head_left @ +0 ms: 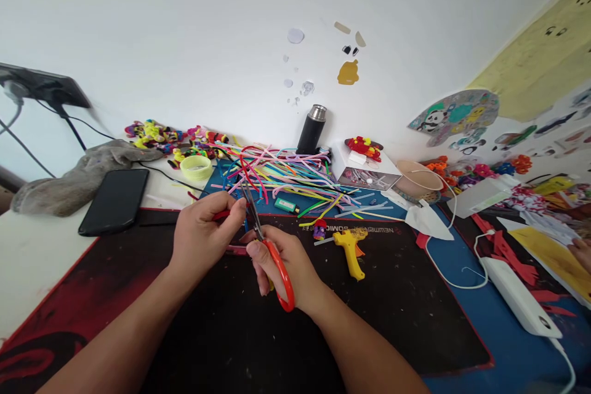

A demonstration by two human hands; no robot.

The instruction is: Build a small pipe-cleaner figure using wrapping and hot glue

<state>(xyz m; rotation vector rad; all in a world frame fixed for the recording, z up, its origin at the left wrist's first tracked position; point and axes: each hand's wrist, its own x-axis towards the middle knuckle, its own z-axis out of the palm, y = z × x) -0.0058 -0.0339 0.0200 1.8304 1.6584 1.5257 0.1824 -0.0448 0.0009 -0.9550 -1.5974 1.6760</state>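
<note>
My right hand is closed around a pair of scissors with red handles. The metal blades point up and away, toward the pile of pipe cleaners, and stand slightly apart. My left hand is closed beside the blades, its thumb and forefinger pinching a red pipe cleaner, mostly hidden by the fingers. Under the hands lies a black and red desk mat. A yellow glue gun rests to the right of my right hand, near a small purple and red figure.
Left are a black phone, a grey plush cloth and a light yellow tape roll. Behind stand a black thermos and a white box. At right lie a white power strip with its cable and another person's hand.
</note>
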